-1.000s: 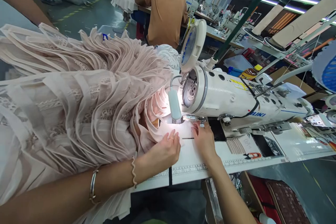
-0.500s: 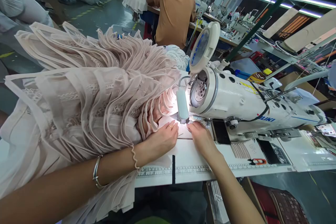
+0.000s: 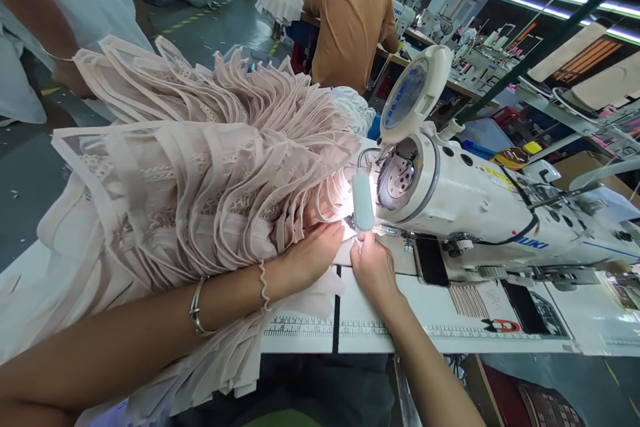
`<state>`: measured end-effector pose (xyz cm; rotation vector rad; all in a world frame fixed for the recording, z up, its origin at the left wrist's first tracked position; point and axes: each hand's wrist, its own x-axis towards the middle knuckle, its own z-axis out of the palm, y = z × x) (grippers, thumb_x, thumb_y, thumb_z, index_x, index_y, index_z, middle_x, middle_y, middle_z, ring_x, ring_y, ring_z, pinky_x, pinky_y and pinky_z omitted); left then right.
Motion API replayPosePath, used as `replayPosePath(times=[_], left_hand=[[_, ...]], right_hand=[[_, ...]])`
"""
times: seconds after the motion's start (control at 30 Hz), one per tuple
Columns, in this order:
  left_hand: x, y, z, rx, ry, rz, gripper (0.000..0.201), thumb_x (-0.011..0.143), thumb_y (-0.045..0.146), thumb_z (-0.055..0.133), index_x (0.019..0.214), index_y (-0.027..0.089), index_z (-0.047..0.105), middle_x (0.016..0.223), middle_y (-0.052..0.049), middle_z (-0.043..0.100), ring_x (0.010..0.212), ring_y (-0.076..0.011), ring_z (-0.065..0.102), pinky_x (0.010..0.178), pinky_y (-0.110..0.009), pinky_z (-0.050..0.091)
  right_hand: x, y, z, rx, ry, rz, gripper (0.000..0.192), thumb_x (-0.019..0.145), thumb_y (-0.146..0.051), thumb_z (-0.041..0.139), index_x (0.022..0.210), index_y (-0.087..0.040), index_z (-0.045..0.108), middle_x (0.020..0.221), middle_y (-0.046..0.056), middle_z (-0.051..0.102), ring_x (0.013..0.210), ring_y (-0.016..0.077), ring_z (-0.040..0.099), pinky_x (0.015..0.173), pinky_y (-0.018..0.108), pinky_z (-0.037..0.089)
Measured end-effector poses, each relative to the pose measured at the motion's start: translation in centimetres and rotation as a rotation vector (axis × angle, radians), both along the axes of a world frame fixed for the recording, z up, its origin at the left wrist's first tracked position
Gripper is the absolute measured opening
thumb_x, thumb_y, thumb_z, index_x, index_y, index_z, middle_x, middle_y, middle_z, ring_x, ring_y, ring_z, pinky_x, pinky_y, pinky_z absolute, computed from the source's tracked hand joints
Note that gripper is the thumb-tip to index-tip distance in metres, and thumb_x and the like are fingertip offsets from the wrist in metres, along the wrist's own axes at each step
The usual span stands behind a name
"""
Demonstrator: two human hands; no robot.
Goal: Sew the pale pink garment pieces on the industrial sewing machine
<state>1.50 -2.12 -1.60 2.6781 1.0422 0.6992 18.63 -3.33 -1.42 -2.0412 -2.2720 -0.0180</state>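
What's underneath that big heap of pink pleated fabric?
The pink pleated fabric rests on the white table, whose printed ruler strip shows at the front edge. The left hand presses its edge near the sewing machine. Whatever lies beneath the heap itself is covered.

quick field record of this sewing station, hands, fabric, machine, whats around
left hand: left hand flat on the pink pleated fabric, pressing its edge near the needle area
right hand: right hand on the table, fingertips at the fabric edge under the lamp
machine: white sewing machine, lamp lit
wrist: bracelets on the left forearm
table edge: printed ruler strip
background: a person in a tan shirt seated facing away at another station
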Motion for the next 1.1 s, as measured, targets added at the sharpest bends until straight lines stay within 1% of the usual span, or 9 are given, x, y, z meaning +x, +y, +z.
replayPosePath(times=[0.07, 0.17, 0.3, 0.5, 0.67, 0.73, 0.83, 0.97, 1.1], left_hand=[[-0.1, 0.0, -0.2, -0.096, -0.101, -0.091, 0.037, 0.090, -0.003, 0.040, 0.117, 0.014, 0.058, 0.120, -0.007, 0.067, 0.114, -0.0144, 0.061, 0.099, -0.027, 0.050], [0.0, -0.8, -0.6, 0.006, -0.039, -0.217, 0.040, 0.093, -0.002, 0.037, 0.128, 0.011, 0.053, 0.132, -0.009, 0.062, 0.126, -0.0150, 0.056, 0.107, -0.028, 0.044], [-0.1, -1.7, -0.7, 0.233, 0.172, -0.167, 0.041, 0.094, 0.000, 0.035, 0.133, 0.004, 0.049, 0.135, -0.016, 0.059, 0.129, -0.0232, 0.054, 0.111, -0.037, 0.039], [-0.2, -1.5, 0.1, 0.332, 0.288, -0.139, 0.034, 0.096, 0.003, 0.036, 0.125, 0.002, 0.054, 0.129, -0.019, 0.061, 0.121, -0.0272, 0.057, 0.105, -0.040, 0.042], [-0.1, -1.2, -0.3, 0.333, 0.235, -0.148, 0.030, 0.096, 0.003, 0.039, 0.122, 0.003, 0.055, 0.124, -0.017, 0.062, 0.113, -0.0258, 0.060, 0.099, -0.038, 0.046], [0.0, -1.0, -0.7, 0.319, 0.203, -0.165, 0.030, 0.097, 0.004, 0.040, 0.124, 0.002, 0.053, 0.125, -0.017, 0.062, 0.117, -0.0252, 0.058, 0.104, -0.039, 0.043], [0.0, -0.9, -0.9, 0.274, 0.156, -0.188, 0.032, 0.098, 0.004, 0.035, 0.127, 0.001, 0.049, 0.128, -0.019, 0.060, 0.124, -0.0246, 0.054, 0.110, -0.039, 0.038], [0.0, -0.9, -0.1, 0.102, 0.079, -0.153, 0.029, 0.099, 0.005, 0.030, 0.117, 0.008, 0.054, 0.120, -0.014, 0.060, 0.115, -0.0206, 0.056, 0.105, -0.037, 0.041], [0.3, -0.7, 0.7, 0.105, 0.156, -0.023, 0.026, 0.096, 0.003, 0.033, 0.098, 0.011, 0.058, 0.100, -0.011, 0.062, 0.095, -0.0220, 0.058, 0.088, -0.037, 0.047]], right_hand=[[0.1, -0.4, -0.5, 0.042, 0.047, -0.004, 0.014, 0.089, -0.019, 0.041, 0.093, -0.016, 0.055, 0.067, 0.005, 0.064, 0.061, 0.0193, 0.058, 0.056, 0.027, 0.033], [0.5, -0.8, -0.7, 0.072, 0.136, 0.024, 0.013, 0.086, -0.022, 0.042, 0.092, -0.018, 0.053, 0.065, 0.003, 0.061, 0.059, 0.0197, 0.055, 0.055, 0.027, 0.033], [0.6, -0.9, -0.7, 0.081, 0.200, 0.037, 0.014, 0.086, -0.020, 0.037, 0.090, -0.020, 0.050, 0.065, 0.002, 0.058, 0.058, 0.0193, 0.053, 0.055, 0.027, 0.034], [1.0, -0.9, -0.2, 0.018, 0.285, 0.036, 0.020, 0.093, -0.021, 0.031, 0.090, -0.020, 0.051, 0.071, 0.004, 0.061, 0.065, 0.0203, 0.056, 0.059, 0.029, 0.040], [3.2, -1.5, 0.1, -0.046, 0.427, 0.255, 0.023, 0.095, -0.036, 0.048, 0.108, -0.020, 0.058, 0.104, 0.010, 0.065, 0.095, 0.0222, 0.061, 0.080, 0.035, 0.052], [3.9, -1.7, -0.4, 0.083, 0.390, 0.347, 0.029, 0.095, -0.035, 0.052, 0.119, -0.020, 0.059, 0.119, 0.012, 0.063, 0.112, 0.0246, 0.057, 0.095, 0.041, 0.049], [4.2, -2.0, -1.1, 0.219, 0.303, 0.431, 0.034, 0.098, -0.027, 0.047, 0.129, -0.019, 0.057, 0.124, 0.012, 0.064, 0.116, 0.0240, 0.055, 0.104, 0.044, 0.045], [3.1, -2.0, -1.0, 0.235, 0.147, 0.429, 0.035, 0.099, -0.028, 0.047, 0.128, -0.015, 0.061, 0.120, 0.013, 0.065, 0.111, 0.0252, 0.055, 0.100, 0.043, 0.046], [2.1, -1.8, -0.5, 0.260, -0.019, 0.326, 0.031, 0.098, -0.017, 0.043, 0.116, -0.014, 0.067, 0.103, 0.012, 0.067, 0.100, 0.0248, 0.056, 0.087, 0.037, 0.048]])
